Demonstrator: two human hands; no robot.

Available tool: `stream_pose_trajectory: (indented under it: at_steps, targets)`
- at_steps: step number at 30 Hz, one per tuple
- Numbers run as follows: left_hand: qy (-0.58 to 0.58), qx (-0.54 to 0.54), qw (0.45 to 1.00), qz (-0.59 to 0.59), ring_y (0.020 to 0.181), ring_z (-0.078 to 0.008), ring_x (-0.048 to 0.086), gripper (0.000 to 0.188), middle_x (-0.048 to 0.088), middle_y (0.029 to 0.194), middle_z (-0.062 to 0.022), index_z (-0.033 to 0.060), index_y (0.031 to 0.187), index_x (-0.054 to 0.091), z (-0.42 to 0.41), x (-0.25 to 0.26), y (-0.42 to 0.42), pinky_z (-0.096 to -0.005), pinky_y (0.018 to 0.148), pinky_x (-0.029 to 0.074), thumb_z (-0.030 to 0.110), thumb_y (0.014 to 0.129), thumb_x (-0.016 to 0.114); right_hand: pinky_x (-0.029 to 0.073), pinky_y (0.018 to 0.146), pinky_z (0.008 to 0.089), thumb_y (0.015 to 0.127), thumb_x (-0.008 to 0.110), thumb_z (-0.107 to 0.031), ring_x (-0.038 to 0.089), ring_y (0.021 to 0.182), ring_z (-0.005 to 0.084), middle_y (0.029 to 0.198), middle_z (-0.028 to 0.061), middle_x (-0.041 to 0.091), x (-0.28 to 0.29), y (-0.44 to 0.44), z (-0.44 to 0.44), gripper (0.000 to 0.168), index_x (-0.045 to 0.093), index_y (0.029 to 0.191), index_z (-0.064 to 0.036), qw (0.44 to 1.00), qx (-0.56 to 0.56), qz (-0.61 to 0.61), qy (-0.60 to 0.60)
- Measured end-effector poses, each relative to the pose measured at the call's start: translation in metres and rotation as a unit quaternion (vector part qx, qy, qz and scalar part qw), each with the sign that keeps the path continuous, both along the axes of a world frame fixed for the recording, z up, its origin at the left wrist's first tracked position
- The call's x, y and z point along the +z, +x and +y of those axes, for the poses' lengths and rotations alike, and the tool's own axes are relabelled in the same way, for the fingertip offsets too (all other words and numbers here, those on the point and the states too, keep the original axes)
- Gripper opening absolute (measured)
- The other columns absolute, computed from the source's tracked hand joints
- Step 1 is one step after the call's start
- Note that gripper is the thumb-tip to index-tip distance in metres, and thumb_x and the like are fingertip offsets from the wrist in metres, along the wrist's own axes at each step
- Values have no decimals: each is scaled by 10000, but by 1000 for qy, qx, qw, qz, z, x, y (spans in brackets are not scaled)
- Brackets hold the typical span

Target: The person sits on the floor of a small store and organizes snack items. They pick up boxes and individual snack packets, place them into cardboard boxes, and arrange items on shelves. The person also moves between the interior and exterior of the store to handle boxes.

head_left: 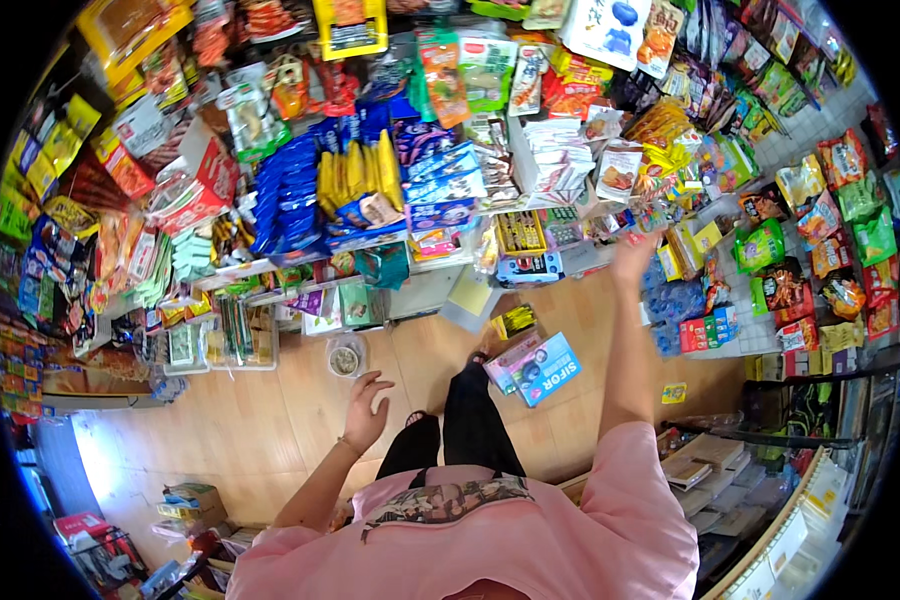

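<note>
My left hand (366,411) hangs over the wooden floor with its fingers apart and nothing in it, close to a round clear tub (345,357). My right arm reaches forward to the shelf edge, where my right hand (636,251) is among small colourful packets (649,217); its fingers are blurred and I cannot tell whether they hold one. Left of that hand are a yellow open box of small packs (521,233) and a blue box (530,268). A stack of yellow and white boxes (681,253) lies to its right.
Shelves of snack packets, with blue packets (289,196) and yellow packets (360,174), span the front. A light blue box (549,369) and a yellow pack (514,322) lie on the floor by my feet. Bagged snacks (784,285) hang at right; cartons (192,504) stand behind left.
</note>
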State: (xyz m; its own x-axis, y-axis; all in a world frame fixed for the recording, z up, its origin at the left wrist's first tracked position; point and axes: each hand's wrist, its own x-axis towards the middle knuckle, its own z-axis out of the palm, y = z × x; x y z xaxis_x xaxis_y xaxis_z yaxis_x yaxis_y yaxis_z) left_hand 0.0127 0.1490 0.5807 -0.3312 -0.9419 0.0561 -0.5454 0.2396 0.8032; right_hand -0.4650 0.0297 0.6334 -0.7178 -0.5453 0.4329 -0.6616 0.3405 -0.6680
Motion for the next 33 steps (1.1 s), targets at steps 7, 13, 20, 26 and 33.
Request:
stream_pose_trajectory:
  at_steps: [7,13,20,26,33]
  targets:
    - [87,79,992,-34,1018,-309,435,295,472,1046,-162,75,913,571,66,-71,124,-360,873,368,-13,632,572,267,971,369,666,616,-111,337,1144,356,1224,273,333,-25,-7,160,664,281,1213,62,978,-78,101,164]
    - [218,124,966,-62,943,-313,461,300,487,1003,-173,98,934,583,95,-149,178,-357,821,404,82,635,593,363,896,372,684,608,-411,464,1048,332,1185,210,440,-75,107,251,664,411,1190,-29,810,140,-206,531]
    - [265,111,953,-94,928,-316,503,293,553,938,-198,75,911,610,96,-203,183,-376,822,411,150,628,607,422,816,337,717,570,-346,527,969,285,1048,192,545,-119,160,306,566,456,1152,-2,784,259,-215,522]
    - [305,84,941,-120,946,-298,524,308,566,974,-186,56,945,600,94,-207,192,-365,814,425,149,652,598,426,796,350,706,562,-290,553,918,285,968,182,581,-107,148,325,466,520,1062,7,818,188,-250,483]
    - [383,90,902,-176,885,-274,560,326,591,928,-180,48,958,601,84,-221,182,-337,777,448,151,649,595,434,797,321,707,557,-291,568,893,266,956,170,592,-134,133,386,478,514,1085,-3,806,136,-287,499]
